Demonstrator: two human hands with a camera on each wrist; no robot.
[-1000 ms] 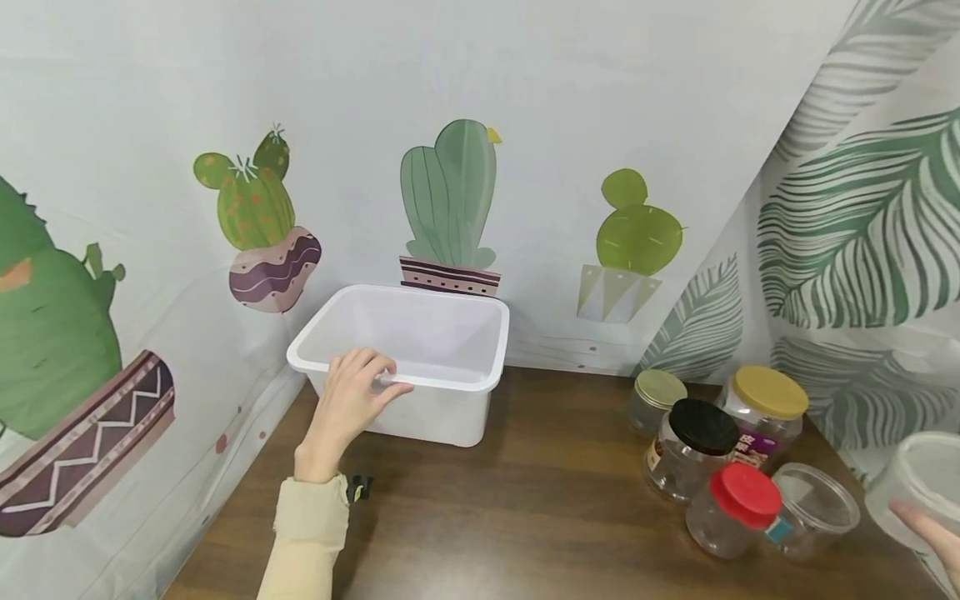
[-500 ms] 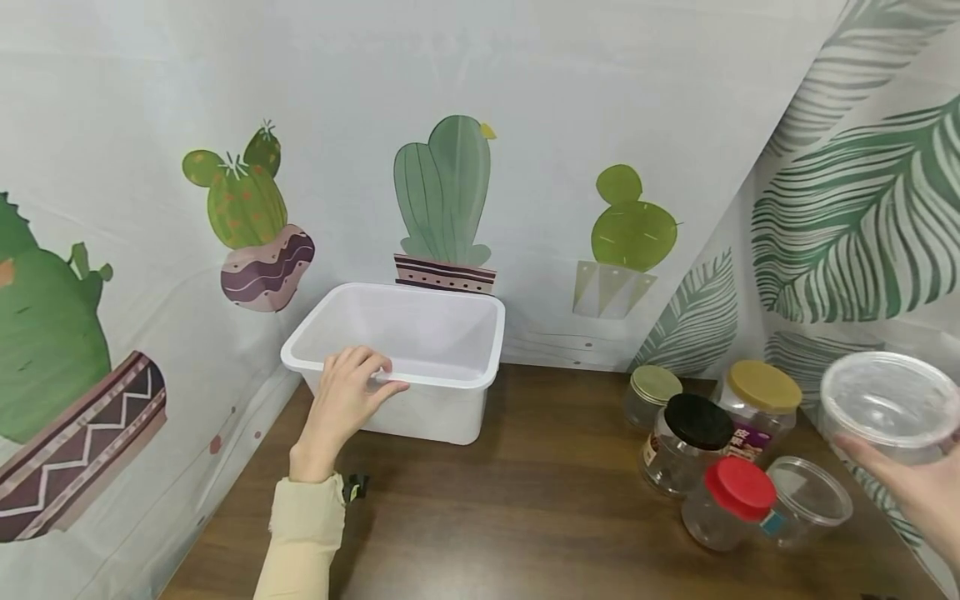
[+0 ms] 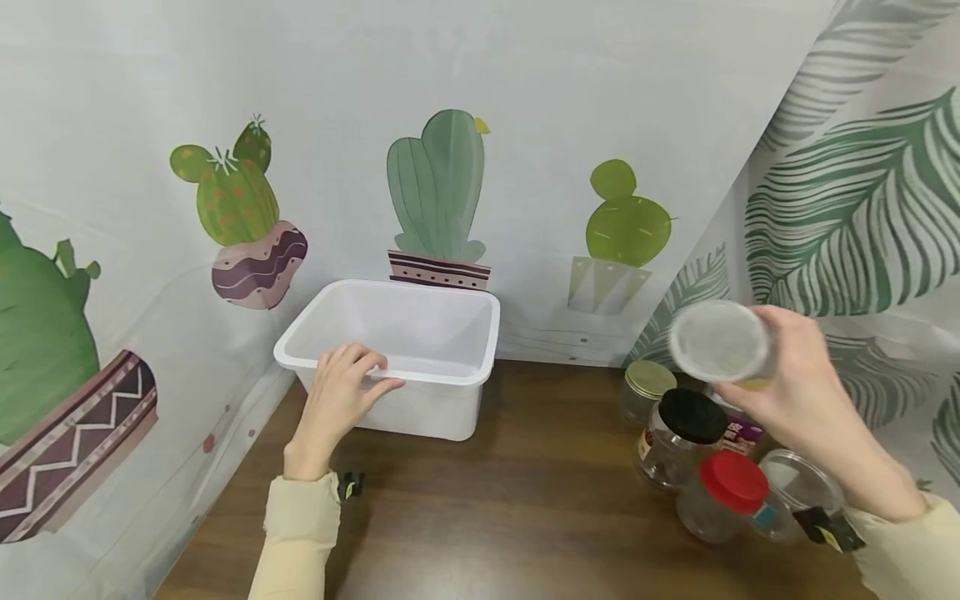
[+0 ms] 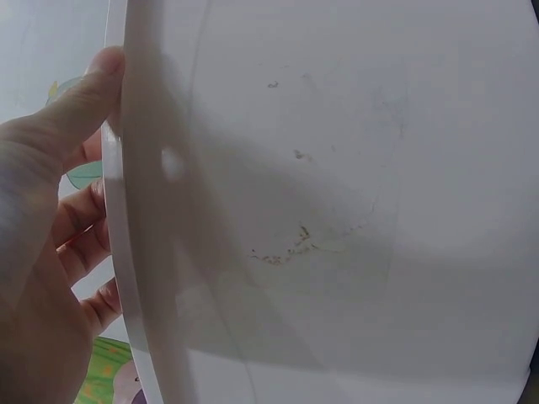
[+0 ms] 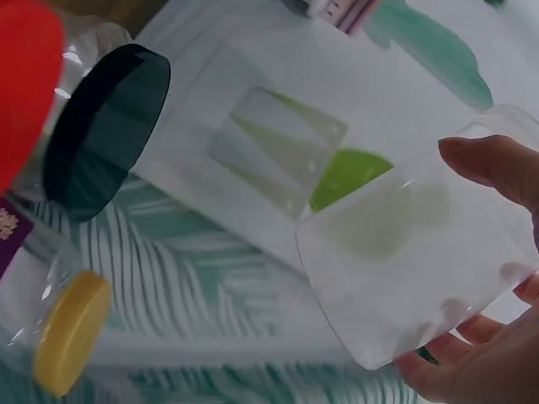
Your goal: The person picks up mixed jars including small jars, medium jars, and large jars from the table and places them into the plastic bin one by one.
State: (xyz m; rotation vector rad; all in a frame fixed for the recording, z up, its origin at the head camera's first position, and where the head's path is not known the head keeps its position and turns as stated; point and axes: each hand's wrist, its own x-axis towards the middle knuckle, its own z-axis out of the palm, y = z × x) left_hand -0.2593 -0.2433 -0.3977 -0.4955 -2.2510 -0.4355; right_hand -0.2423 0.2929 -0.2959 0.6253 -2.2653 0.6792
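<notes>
A white plastic bin (image 3: 459, 410) stands against the back wall, left of centre in the head view. My left hand (image 3: 341, 390) grips its front rim, thumb on the near side and fingers over the edge. The left wrist view shows that hand (image 4: 50, 194) pinching the rim beside the bin's wall (image 4: 337, 160). In the air above the grouped jars, my right hand (image 3: 798, 379) holds a clear plastic jar (image 3: 717, 340), its round end towards the head camera. Thumb and fingers wrap the jar's side (image 5: 387, 261) in the right wrist view.
At the right stand a gold-lidded small jar (image 3: 649, 379), a black-lidded jar (image 3: 690, 417), a red-lidded jar (image 3: 733, 483), an open clear tub (image 3: 798, 483) and a yellow-lidded jar (image 5: 72, 332), partly hidden in the head view. Cactus-print cloth hangs behind the brown table (image 3: 525, 500).
My right hand has come in from the right edge, carrying the clear jar leftward over the other jars. The left hand stays on the bin's rim; the head view has shifted slightly.
</notes>
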